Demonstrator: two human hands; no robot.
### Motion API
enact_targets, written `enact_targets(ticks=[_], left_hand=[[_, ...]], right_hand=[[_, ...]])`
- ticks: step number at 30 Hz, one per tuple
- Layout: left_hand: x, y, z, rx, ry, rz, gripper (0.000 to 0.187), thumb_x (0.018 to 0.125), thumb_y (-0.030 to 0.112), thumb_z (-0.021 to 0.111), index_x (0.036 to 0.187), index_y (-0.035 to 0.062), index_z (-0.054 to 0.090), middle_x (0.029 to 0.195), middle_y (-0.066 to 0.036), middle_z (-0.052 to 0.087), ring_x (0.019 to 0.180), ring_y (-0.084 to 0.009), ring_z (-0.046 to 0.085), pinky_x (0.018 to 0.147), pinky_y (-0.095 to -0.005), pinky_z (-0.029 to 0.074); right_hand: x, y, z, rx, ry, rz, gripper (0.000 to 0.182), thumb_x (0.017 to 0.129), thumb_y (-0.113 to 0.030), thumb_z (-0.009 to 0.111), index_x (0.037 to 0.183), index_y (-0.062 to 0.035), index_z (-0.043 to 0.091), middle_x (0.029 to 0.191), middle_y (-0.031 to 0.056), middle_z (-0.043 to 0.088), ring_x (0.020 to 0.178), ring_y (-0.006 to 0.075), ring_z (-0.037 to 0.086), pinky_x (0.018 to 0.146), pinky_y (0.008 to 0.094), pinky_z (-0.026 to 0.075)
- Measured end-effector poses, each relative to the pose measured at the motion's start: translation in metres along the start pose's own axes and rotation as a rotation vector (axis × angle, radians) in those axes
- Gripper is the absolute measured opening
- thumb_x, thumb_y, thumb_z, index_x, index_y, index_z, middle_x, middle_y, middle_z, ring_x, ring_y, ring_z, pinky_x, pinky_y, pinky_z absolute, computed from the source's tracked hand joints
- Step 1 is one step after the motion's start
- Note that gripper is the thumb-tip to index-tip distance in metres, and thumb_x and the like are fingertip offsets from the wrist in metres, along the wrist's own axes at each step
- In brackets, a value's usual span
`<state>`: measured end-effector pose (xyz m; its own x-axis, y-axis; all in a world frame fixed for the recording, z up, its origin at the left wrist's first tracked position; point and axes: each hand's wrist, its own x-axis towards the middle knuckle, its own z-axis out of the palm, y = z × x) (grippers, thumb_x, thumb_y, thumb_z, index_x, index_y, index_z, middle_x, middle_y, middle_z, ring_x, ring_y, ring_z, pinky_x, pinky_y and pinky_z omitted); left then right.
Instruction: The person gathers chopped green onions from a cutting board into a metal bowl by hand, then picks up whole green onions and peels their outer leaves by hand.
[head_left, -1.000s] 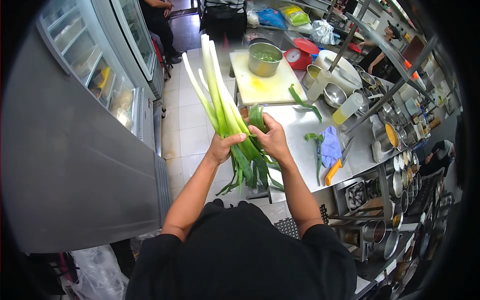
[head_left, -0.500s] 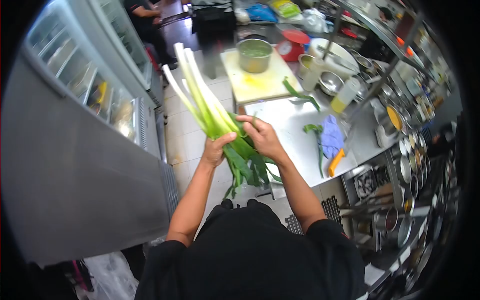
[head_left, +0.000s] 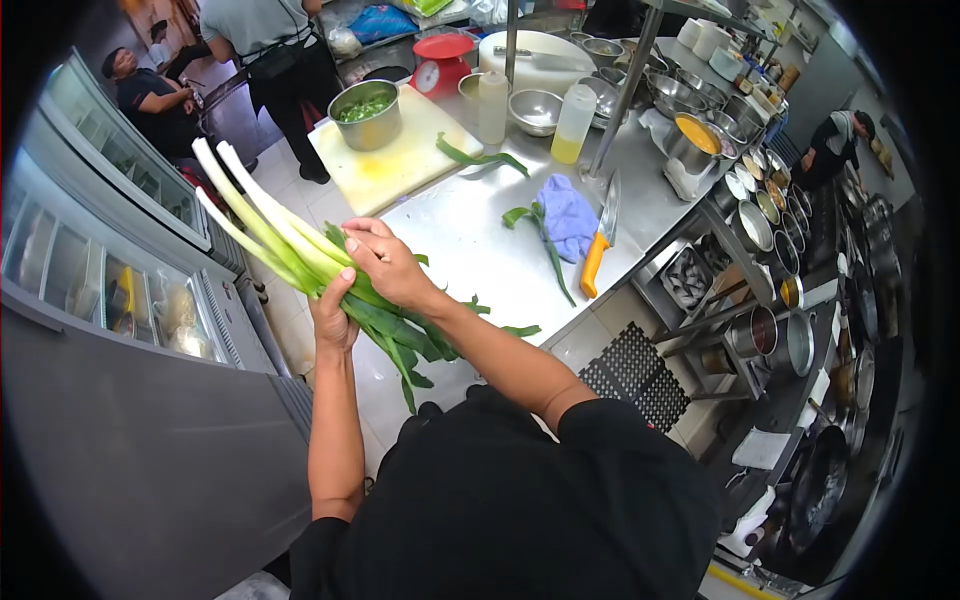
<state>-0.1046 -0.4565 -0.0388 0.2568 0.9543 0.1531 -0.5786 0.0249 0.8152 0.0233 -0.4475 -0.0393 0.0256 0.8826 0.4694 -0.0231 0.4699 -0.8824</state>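
A bunch of leeks (head_left: 290,235) with white stalks points up and left, its dark green leaves hanging down to the right. My left hand (head_left: 333,312) is wrapped round the bunch at its middle, thumb on top. Just above and to the right, my right hand (head_left: 385,262) has its fingers curled on the green part of the bunch. Loose green leaves lie on the steel table (head_left: 440,225). A knife with an orange handle (head_left: 597,262) rests there beside a purple cloth (head_left: 568,217).
A metal pot (head_left: 366,122) of chopped greens stands on a cutting board (head_left: 385,178). Behind are a red scale (head_left: 440,66), squeeze bottles (head_left: 573,125) and bowls (head_left: 534,112). Fridges (head_left: 110,300) line the left. Several people stand in the background.
The view has turned right, so the table and pot appear further left. Both hands still hold the leeks, which now tilt more to the left.
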Motion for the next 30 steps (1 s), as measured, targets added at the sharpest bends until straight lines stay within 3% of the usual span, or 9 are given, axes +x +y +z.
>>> enact_targets(ticks=[4, 7, 10, 14, 20, 24, 27, 28, 30], left_hand=[[0.004, 0.0, 0.001, -0.057, -0.009, -0.036, 0.054, 0.084, 0.005, 0.06, 0.134, 0.0009, 0.041, 0.125, -0.012, 0.053, 0.113, -0.0229, 0.055, 0.099, -0.0357, 0.045], [0.01, 0.004, 0.004, -0.097, -0.036, 0.006, 0.059, 0.084, 0.004, 0.059, 0.138, 0.0015, 0.036, 0.128, -0.012, 0.051, 0.117, -0.0232, 0.053, 0.101, -0.0359, 0.043], [0.015, 0.005, 0.007, 0.009, 0.027, 0.124, 0.059, 0.084, 0.003, 0.059, 0.139, 0.0024, 0.036, 0.128, -0.011, 0.05, 0.117, -0.0217, 0.052, 0.101, -0.0356, 0.043], [0.02, 0.005, 0.006, 0.146, 0.052, 0.23, 0.05, 0.087, 0.001, 0.056, 0.134, 0.0005, 0.041, 0.123, -0.01, 0.054, 0.109, -0.0203, 0.057, 0.094, -0.0337, 0.047], [0.017, 0.002, 0.006, 0.04, 0.133, 0.129, 0.042, 0.082, -0.003, 0.06, 0.123, 0.0004, 0.049, 0.106, -0.011, 0.06, 0.095, -0.0209, 0.061, 0.086, -0.0335, 0.051], [0.006, 0.027, -0.003, 0.029, 0.136, 0.088, 0.029, 0.08, 0.006, 0.061, 0.107, -0.0027, 0.053, 0.093, -0.011, 0.06, 0.086, -0.0207, 0.06, 0.08, -0.0327, 0.051], [-0.006, 0.065, -0.039, 0.067, 0.117, 0.099, 0.031, 0.082, 0.015, 0.06, 0.105, -0.0045, 0.056, 0.089, -0.012, 0.061, 0.082, -0.0213, 0.061, 0.078, -0.033, 0.051], [-0.017, 0.079, -0.048, 0.065, 0.152, 0.107, 0.031, 0.082, 0.015, 0.06, 0.105, -0.0045, 0.056, 0.089, -0.012, 0.061, 0.082, -0.0213, 0.061, 0.078, -0.033, 0.051], [-0.034, 0.109, -0.06, 0.103, 0.179, 0.106, 0.032, 0.083, 0.018, 0.061, 0.106, -0.0034, 0.055, 0.091, -0.011, 0.06, 0.086, -0.0203, 0.059, 0.08, -0.032, 0.049]], right_hand=[[0.005, -0.007, -0.001, -0.02, -0.061, -0.033, 0.039, 0.097, -0.026, 0.046, 0.123, -0.0028, 0.061, 0.133, 0.0193, 0.047, 0.127, 0.032, 0.041, 0.106, 0.0398, 0.031], [0.016, -0.017, -0.001, -0.27, -0.099, -0.038, 0.046, 0.096, -0.039, 0.044, 0.128, -0.0103, 0.06, 0.147, 0.0225, 0.034, 0.14, 0.0379, 0.023, 0.113, 0.0442, 0.018], [0.028, -0.017, -0.002, -0.355, -0.049, -0.086, 0.045, 0.095, -0.038, 0.046, 0.127, -0.0095, 0.061, 0.149, 0.0223, 0.03, 0.14, 0.0379, 0.023, 0.113, 0.0441, 0.018], [0.033, -0.014, 0.001, -0.141, 0.013, -0.149, 0.041, 0.092, -0.03, 0.055, 0.128, -0.0117, 0.06, 0.151, 0.0209, 0.028, 0.141, 0.0336, 0.024, 0.112, 0.0408, 0.021], [0.028, -0.007, -0.014, -0.039, -0.059, -0.001, 0.044, 0.092, -0.027, 0.06, 0.132, -0.0095, 0.056, 0.15, 0.0198, 0.031, 0.136, 0.0301, 0.034, 0.107, 0.0374, 0.032], [0.033, 0.024, -0.101, -0.314, -0.042, 0.027, 0.028, 0.091, -0.019, 0.06, 0.116, -0.0068, 0.066, 0.125, 0.0176, 0.058, 0.123, 0.0278, 0.05, 0.094, 0.0355, 0.047], [0.017, 0.083, -0.211, -1.167, -0.286, -0.127, 0.039, 0.072, 0.009, 0.048, 0.102, -0.0066, 0.069, 0.112, 0.0161, 0.063, 0.108, 0.0364, 0.055, 0.094, 0.0418, 0.045], [0.013, 0.087, -0.237, -1.305, -0.405, -0.011, 0.038, 0.073, 0.006, 0.051, 0.103, -0.0084, 0.069, 0.111, 0.0165, 0.062, 0.11, 0.0357, 0.054, 0.094, 0.0432, 0.044], [-0.005, 0.102, -0.269, -1.414, -0.343, -0.116, 0.034, 0.076, 0.001, 0.054, 0.105, -0.0096, 0.069, 0.106, 0.0148, 0.063, 0.106, 0.0352, 0.056, 0.091, 0.0446, 0.044]])
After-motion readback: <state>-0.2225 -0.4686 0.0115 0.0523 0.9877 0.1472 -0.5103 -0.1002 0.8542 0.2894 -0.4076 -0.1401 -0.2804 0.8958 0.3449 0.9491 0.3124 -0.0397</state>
